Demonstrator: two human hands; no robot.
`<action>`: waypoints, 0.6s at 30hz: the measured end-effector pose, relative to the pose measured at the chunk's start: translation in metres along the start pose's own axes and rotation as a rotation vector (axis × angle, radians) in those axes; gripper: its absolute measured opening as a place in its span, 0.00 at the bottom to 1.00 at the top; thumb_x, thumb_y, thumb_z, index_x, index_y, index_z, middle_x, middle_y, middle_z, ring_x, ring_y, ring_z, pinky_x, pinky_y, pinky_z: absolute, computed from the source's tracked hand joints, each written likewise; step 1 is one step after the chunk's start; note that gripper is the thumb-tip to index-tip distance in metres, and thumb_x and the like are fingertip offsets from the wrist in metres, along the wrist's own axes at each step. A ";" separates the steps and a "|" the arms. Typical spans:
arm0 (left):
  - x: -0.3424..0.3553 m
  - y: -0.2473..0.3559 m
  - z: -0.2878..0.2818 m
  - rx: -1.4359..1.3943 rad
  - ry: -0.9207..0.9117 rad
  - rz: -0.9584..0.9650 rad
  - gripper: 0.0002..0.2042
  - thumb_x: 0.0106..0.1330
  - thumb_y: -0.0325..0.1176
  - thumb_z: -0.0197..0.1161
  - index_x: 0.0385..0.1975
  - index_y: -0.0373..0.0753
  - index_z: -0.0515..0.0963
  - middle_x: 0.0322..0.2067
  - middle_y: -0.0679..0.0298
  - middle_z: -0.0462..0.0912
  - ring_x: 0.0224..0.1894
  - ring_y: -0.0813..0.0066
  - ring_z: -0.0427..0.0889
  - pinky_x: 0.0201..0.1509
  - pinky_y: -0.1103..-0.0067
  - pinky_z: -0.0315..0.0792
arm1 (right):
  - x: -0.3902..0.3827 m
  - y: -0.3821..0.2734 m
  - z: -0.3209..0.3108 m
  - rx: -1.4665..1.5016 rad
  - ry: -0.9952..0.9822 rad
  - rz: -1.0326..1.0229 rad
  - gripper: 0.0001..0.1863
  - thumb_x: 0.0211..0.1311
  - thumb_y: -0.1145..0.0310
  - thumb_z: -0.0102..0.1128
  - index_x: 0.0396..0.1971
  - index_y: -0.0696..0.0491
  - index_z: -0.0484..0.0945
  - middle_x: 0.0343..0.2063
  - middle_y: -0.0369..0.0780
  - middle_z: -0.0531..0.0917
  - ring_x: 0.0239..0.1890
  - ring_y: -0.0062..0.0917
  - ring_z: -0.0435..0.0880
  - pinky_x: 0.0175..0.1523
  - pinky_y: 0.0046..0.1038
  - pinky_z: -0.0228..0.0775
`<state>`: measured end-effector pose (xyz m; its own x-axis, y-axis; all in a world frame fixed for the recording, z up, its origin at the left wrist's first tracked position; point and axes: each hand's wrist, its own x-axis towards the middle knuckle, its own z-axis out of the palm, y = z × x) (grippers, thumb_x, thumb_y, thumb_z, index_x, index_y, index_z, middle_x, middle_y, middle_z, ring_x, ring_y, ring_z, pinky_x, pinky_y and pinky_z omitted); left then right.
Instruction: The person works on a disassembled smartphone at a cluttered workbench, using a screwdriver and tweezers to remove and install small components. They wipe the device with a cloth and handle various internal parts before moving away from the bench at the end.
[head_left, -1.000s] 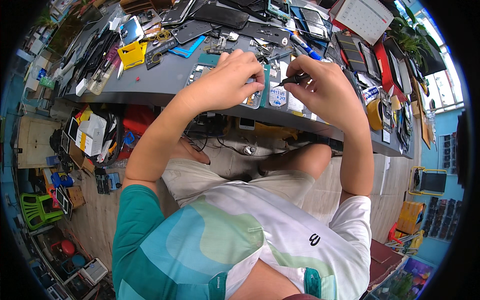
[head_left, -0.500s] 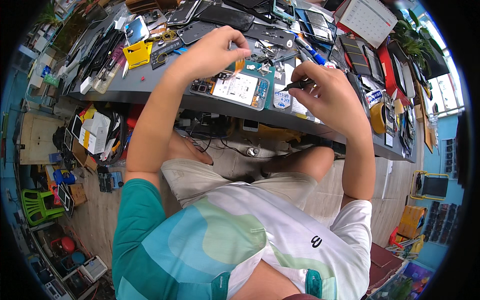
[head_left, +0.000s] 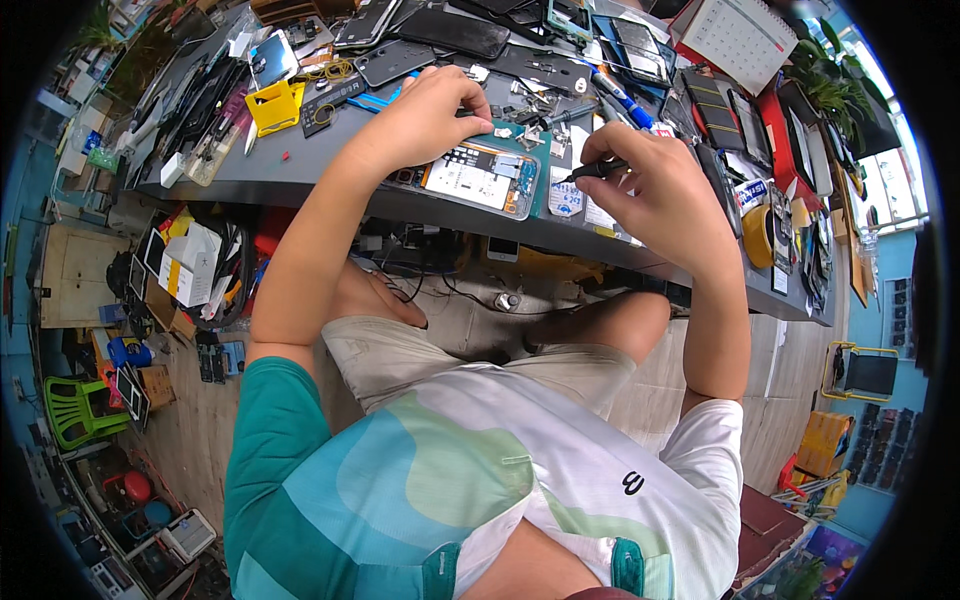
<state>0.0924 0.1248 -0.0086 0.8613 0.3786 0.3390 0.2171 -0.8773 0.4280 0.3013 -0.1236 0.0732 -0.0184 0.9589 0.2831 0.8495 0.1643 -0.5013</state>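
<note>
An opened phone (head_left: 470,178), its white inner plate and blue-edged board showing, lies near the desk's front edge on a green mat (head_left: 532,150). My left hand (head_left: 428,118) is over the phone's far left part. Its fingers are curled, with thumb and forefinger close together at the phone's far edge; whatever is between them is hidden. To the right, my right hand (head_left: 645,180) grips a slim black pen-like tool (head_left: 598,170), tip pointing left. Under that tip lies a small white card (head_left: 566,196) with blue marks.
Loose phone parts and a blue marker (head_left: 622,100) lie beyond the mat. A yellow holder (head_left: 274,108) stands at the left, beside stacked phone panels. Toward the right are a roll of yellow tape (head_left: 757,236) and a desk calendar (head_left: 735,42).
My left hand has shifted slightly right and lower. The copper-coloured strip under its fingers no longer stands up there, and more of the phone's upper right interior shows. My right hand stays put.
</note>
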 end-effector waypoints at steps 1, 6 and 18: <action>0.001 -0.001 0.000 -0.014 -0.020 -0.029 0.11 0.74 0.41 0.78 0.43 0.40 0.92 0.48 0.58 0.88 0.55 0.55 0.85 0.65 0.64 0.77 | 0.000 0.000 0.000 0.002 0.000 -0.003 0.13 0.66 0.73 0.78 0.45 0.59 0.83 0.34 0.47 0.91 0.35 0.39 0.92 0.42 0.39 0.81; 0.003 0.000 -0.006 -0.009 0.011 -0.071 0.11 0.74 0.41 0.78 0.42 0.40 0.93 0.46 0.58 0.89 0.55 0.56 0.86 0.63 0.65 0.78 | 0.000 -0.002 -0.004 -0.030 -0.019 -0.013 0.13 0.67 0.75 0.79 0.46 0.59 0.84 0.39 0.43 0.93 0.35 0.33 0.94 0.42 0.32 0.85; -0.018 0.026 -0.013 -0.099 0.140 0.080 0.10 0.74 0.38 0.77 0.45 0.40 0.92 0.43 0.62 0.86 0.52 0.58 0.83 0.58 0.66 0.76 | 0.005 -0.007 0.012 0.027 0.001 -0.065 0.13 0.69 0.74 0.79 0.47 0.61 0.84 0.40 0.43 0.93 0.34 0.30 0.94 0.41 0.29 0.87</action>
<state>0.0762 0.0992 0.0071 0.8000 0.3524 0.4855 0.0985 -0.8755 0.4731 0.2884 -0.1175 0.0679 -0.0726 0.9459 0.3163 0.8320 0.2323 -0.5038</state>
